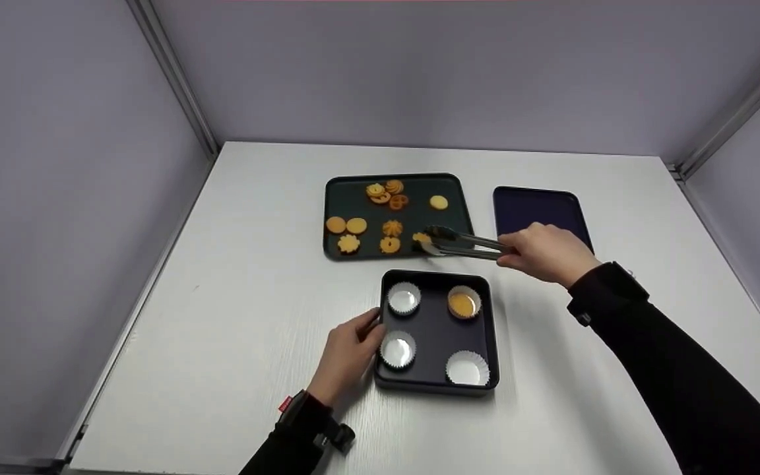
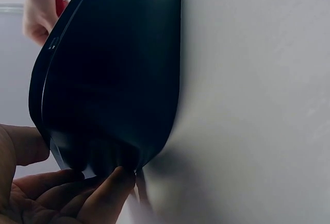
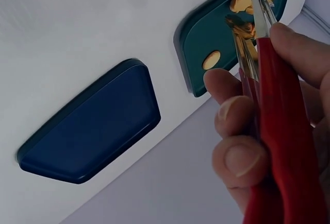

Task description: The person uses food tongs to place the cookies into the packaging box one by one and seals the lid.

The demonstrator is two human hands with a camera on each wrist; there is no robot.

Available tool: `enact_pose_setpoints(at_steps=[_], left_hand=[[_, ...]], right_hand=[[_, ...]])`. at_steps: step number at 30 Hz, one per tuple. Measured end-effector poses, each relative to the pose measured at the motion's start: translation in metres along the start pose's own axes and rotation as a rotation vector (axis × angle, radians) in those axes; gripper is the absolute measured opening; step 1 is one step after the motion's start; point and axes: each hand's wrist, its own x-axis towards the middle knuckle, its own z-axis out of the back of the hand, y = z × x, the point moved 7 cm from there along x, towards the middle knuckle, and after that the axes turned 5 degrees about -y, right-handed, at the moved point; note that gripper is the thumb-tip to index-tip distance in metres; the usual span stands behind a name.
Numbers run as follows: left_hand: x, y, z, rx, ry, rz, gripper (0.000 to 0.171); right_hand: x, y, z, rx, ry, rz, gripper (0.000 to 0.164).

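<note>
My right hand (image 1: 543, 251) grips red-handled metal tongs (image 3: 281, 110) whose tips stand around a small golden cookie (image 1: 421, 237) at the near right part of the dark green baking tray (image 1: 419, 214). Other cookies on that tray include round ones (image 1: 356, 225), flower-shaped ones (image 1: 348, 244) and a pretzel shape (image 1: 398, 202). Nearer to me is a square dark box (image 1: 434, 336), held at its left side by my left hand (image 1: 347, 356), thumb by the rim and fingers along the outer wall. White paper cups stand in its corners; the far right cup (image 1: 474, 295) contains a yellow-orange cookie.
A dark blue shallow tray or lid (image 1: 535, 208) lies right of the green tray, partly behind my right hand. Everything stands on a white table (image 1: 254, 264) with pale grey panels (image 1: 419, 79) at the back and sides.
</note>
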Motion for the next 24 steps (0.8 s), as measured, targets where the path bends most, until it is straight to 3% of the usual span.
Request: enact_pose_setpoints(at_steps=[10,24], left_hand=[[-0.001,-0.001,0.000,0.002,-0.001,0.007,0.044],[0.000,0.001,-0.001,-0.016,0.004,0.020,0.045]], right_hand=[[0.004,-0.007,-0.004,0.006,0.006,-0.037,0.019],[-0.001,-0.011,-0.008,0.012,-0.052,-0.029,0.010]])
